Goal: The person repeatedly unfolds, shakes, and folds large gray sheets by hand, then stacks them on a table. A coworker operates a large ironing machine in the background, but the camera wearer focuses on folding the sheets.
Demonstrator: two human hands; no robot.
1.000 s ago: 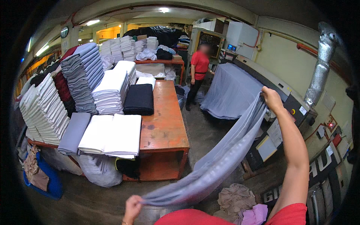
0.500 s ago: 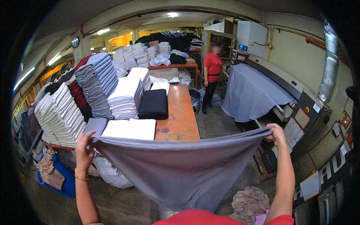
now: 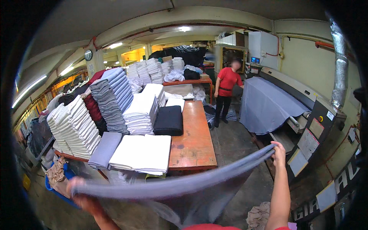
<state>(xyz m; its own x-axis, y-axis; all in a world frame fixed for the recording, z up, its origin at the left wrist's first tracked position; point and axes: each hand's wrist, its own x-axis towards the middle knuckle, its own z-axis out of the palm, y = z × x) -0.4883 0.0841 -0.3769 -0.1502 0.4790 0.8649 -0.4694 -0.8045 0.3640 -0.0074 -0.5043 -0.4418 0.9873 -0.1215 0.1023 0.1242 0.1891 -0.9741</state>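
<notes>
A grey cloth [image 3: 199, 184] stretches between my two hands in front of me, its upper edge slanting up toward the right and its lower part hanging loose. My left hand [image 3: 82, 195], low at the left and smeared by motion, holds one end. My right hand [image 3: 280, 153] pinches the opposite corner, higher up, with the fingers bent round the fabric. Beyond the cloth, a white folded stack [image 3: 142, 153] and a folded grey cloth [image 3: 105, 149] lie at the near end of an orange wooden table [image 3: 193, 134].
Tall white [image 3: 142, 111], grey [image 3: 107, 105] and black folded piles [image 3: 168, 120] crowd the table. A co-worker in red [image 3: 229, 82] stands by a long machine [image 3: 326, 119] with grey fabric [image 3: 268, 103] draped over it. Beige cloth lies crumpled [image 3: 258, 216] on the floor; a blue tub [image 3: 71, 172] sits left.
My left hand has dropped down and slightly left, tilting the cloth's edge. My right hand is slightly lower. The whole view has shifted, showing more of the table's near end.
</notes>
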